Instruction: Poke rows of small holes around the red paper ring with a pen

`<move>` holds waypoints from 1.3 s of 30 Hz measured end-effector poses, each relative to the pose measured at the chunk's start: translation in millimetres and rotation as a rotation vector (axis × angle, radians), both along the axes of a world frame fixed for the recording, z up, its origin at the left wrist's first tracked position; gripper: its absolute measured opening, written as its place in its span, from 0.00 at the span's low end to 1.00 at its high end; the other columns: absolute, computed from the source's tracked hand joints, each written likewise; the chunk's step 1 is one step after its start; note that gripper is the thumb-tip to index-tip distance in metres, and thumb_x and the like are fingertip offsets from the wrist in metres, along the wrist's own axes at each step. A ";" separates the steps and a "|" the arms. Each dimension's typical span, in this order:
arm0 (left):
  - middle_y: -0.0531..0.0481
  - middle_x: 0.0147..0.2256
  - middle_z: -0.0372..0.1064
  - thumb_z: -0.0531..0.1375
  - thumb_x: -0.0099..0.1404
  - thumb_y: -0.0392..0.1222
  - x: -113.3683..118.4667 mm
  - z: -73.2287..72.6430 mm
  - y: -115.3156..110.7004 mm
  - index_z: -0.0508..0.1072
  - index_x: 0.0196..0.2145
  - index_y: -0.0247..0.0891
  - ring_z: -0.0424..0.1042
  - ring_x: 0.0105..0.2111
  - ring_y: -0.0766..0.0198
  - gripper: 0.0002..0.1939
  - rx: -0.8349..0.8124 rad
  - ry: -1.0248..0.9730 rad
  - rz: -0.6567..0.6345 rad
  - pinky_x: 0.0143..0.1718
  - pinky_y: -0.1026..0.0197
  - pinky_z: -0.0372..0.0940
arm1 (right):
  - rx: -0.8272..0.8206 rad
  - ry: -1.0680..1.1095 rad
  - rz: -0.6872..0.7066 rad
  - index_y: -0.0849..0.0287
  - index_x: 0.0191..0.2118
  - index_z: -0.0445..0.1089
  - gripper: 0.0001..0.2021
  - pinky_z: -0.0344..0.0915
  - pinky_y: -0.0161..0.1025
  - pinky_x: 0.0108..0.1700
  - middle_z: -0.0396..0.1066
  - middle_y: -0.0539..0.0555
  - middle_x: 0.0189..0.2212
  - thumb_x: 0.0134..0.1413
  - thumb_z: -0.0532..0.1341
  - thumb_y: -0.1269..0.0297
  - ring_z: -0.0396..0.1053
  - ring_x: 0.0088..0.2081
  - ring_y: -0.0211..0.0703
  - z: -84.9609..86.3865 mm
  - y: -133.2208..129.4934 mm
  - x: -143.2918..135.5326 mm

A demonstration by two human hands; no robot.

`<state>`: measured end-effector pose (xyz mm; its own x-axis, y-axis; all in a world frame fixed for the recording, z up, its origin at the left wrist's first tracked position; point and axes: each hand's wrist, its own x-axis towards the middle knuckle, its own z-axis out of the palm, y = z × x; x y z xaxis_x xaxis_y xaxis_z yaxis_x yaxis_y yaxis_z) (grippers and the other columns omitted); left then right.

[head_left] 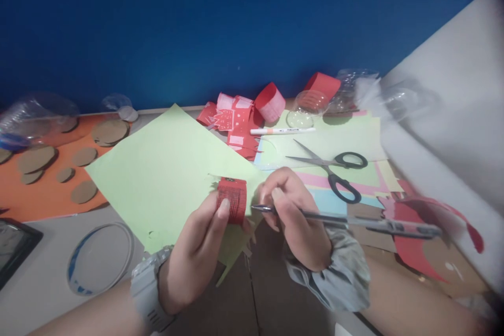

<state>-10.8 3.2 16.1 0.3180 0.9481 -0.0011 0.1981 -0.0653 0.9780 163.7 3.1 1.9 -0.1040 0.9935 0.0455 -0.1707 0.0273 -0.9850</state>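
Note:
My left hand grips a small red paper roll covered in dark pen lines, thumb across its front. A pen with a grey barrel lies in my right hand, its tip just to the right of the roll and apart from it. My right fingers are closed around it. Behind the roll spreads a large light green paper sheet, torn along its lower edge. Black-handled scissors rest with blades apart on coloured papers beyond my right hand.
Cardboard discs lie on orange paper at the left. A clear plastic ring and a dark device are nearer. Red paper rings, a white marker and plastic cups line the blue wall. Red scraps lie right.

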 end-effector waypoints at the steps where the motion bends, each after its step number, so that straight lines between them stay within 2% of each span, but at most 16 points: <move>1: 0.52 0.37 0.75 0.49 0.79 0.41 -0.3 -0.6 -1.0 0.75 0.37 0.43 0.74 0.39 0.63 0.17 0.040 -0.030 0.003 0.47 0.65 0.68 | 0.005 0.024 -0.027 0.54 0.36 0.63 0.12 0.47 0.35 0.23 0.54 0.42 0.22 0.71 0.56 0.53 0.48 0.20 0.34 -1.2 -1.4 -0.9; 3: 0.51 0.45 0.77 0.50 0.78 0.40 -0.9 -2.8 -2.6 0.77 0.43 0.44 0.74 0.47 0.61 0.15 0.091 -0.059 0.000 0.53 0.64 0.67 | 0.021 0.036 -0.092 0.53 0.38 0.63 0.10 0.50 0.33 0.23 0.55 0.42 0.22 0.70 0.58 0.55 0.49 0.20 0.33 -3.0 -3.4 -2.7; 6: 0.53 0.50 0.76 0.51 0.78 0.39 -1.9 -7.0 -3.6 0.77 0.49 0.46 0.73 0.52 0.63 0.14 0.069 -0.041 0.021 0.55 0.66 0.66 | 0.021 -0.010 -0.112 0.52 0.38 0.65 0.07 0.58 0.34 0.25 0.62 0.44 0.24 0.69 0.60 0.57 0.58 0.22 0.33 -3.0 -4.0 -3.7; 10: 0.55 0.47 0.78 0.53 0.77 0.38 -1.8 -8.8 -4.3 0.77 0.47 0.46 0.76 0.47 0.65 0.12 0.051 0.008 0.059 0.50 0.69 0.68 | 0.117 -0.191 -0.113 0.51 0.41 0.71 0.01 0.65 0.35 0.32 0.68 0.48 0.32 0.66 0.63 0.63 0.66 0.29 0.36 2.6 -1.6 -1.8; 13: 0.56 0.41 0.79 0.54 0.76 0.39 0.7 -6.1 -4.6 0.77 0.43 0.46 0.77 0.39 0.65 0.11 0.062 0.002 0.117 0.47 0.69 0.71 | 0.225 -0.302 -0.104 0.49 0.43 0.74 0.04 0.67 0.36 0.38 0.70 0.49 0.34 0.67 0.63 0.66 0.69 0.35 0.38 6.8 0.7 -0.5; 18: 0.55 0.42 0.80 0.53 0.77 0.41 3.2 -2.7 -3.8 0.79 0.41 0.47 0.79 0.39 0.64 0.14 0.066 0.020 0.109 0.45 0.68 0.73 | 0.279 -0.214 -0.075 0.51 0.43 0.75 0.06 0.66 0.35 0.34 0.70 0.49 0.31 0.69 0.60 0.62 0.68 0.32 0.38 7.3 1.4 1.3; 21: 0.55 0.42 0.81 0.53 0.76 0.41 2.4 -3.4 -4.0 0.78 0.43 0.47 0.79 0.39 0.64 0.13 0.069 0.031 0.115 0.45 0.69 0.73 | 0.247 -0.129 -0.017 0.52 0.42 0.76 0.08 0.65 0.36 0.33 0.69 0.49 0.28 0.69 0.60 0.59 0.67 0.29 0.37 5.8 0.4 2.8; 25: 0.53 0.42 0.81 0.55 0.74 0.40 2.0 -6.1 -5.6 0.78 0.43 0.45 0.79 0.43 0.63 0.10 0.070 0.063 0.192 0.49 0.69 0.71 | 0.145 -0.073 0.029 0.53 0.40 0.75 0.05 0.63 0.34 0.29 0.69 0.48 0.27 0.67 0.63 0.60 0.66 0.26 0.35 4.1 -0.8 3.1; 28: 0.54 0.39 0.80 0.55 0.74 0.40 1.9 -6.5 -5.0 0.77 0.40 0.43 0.79 0.41 0.64 0.10 0.057 0.062 0.185 0.49 0.70 0.70 | 0.047 -0.046 -0.008 0.54 0.36 0.70 0.06 0.60 0.32 0.25 0.67 0.46 0.24 0.67 0.63 0.61 0.63 0.23 0.33 2.4 -1.0 2.1; 33: 0.53 0.32 0.76 0.50 0.78 0.42 2.1 -2.3 0.9 0.75 0.29 0.41 0.74 0.34 0.66 0.21 -0.043 0.026 0.053 0.43 0.70 0.68 | 0.017 0.059 -0.109 0.56 0.31 0.63 0.15 0.54 0.31 0.23 0.63 0.44 0.22 0.69 0.60 0.57 0.57 0.20 0.31 -0.2 -2.3 -1.5; 36: 0.52 0.32 0.75 0.49 0.78 0.44 3.2 -2.4 0.9 0.76 0.30 0.40 0.74 0.34 0.65 0.22 -0.079 0.017 0.016 0.42 0.68 0.68 | 0.057 0.065 -0.086 0.56 0.31 0.64 0.14 0.53 0.32 0.24 0.63 0.44 0.22 0.70 0.59 0.57 0.57 0.21 0.31 -1.3 -4.2 -2.0; 38: 0.51 0.32 0.77 0.51 0.77 0.46 3.9 -4.9 -2.1 0.78 0.33 0.40 0.75 0.34 0.63 0.19 -0.070 0.002 0.039 0.42 0.67 0.70 | 0.067 0.045 -0.079 0.56 0.33 0.65 0.13 0.53 0.32 0.24 0.62 0.45 0.23 0.70 0.59 0.57 0.57 0.22 0.32 -2.5 -5.1 -0.8; 39: 0.49 0.36 0.79 0.52 0.77 0.48 4.2 -6.5 -4.0 0.79 0.36 0.41 0.77 0.38 0.61 0.18 -0.075 0.001 0.091 0.44 0.65 0.71 | 0.065 0.037 -0.079 0.56 0.33 0.65 0.13 0.53 0.33 0.24 0.62 0.45 0.24 0.70 0.59 0.56 0.57 0.22 0.32 -3.1 -5.2 0.1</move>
